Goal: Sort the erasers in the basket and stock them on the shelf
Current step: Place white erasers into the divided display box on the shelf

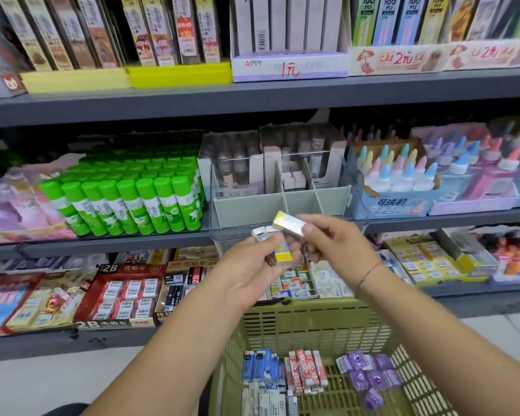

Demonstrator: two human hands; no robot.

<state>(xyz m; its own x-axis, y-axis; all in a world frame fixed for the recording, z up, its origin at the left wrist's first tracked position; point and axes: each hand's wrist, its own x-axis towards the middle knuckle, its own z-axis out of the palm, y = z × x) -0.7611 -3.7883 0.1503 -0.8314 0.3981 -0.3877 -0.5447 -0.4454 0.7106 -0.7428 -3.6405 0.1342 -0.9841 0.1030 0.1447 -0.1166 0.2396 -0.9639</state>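
Nearest, at the bottom of the frame, the green basket [312,319] keeps blue erasers [260,367], red erasers [305,370] and purple erasers [370,373] in separate clusters, likely so each kind goes up together. Above it, mid-frame, the left hand [252,262] has its grip clamped on a few erasers, one of them a yellow-ended eraser [280,255]. The right hand [333,241] pinches a yellow-and-white eraser [288,225] by one end, probably to check it before stocking. Both hover before the clear divided bin [282,202] on the middle shelf [102,244]. How many pieces the left palm hides is unclear. Labels are blurred, and the basket's near side is cut off.
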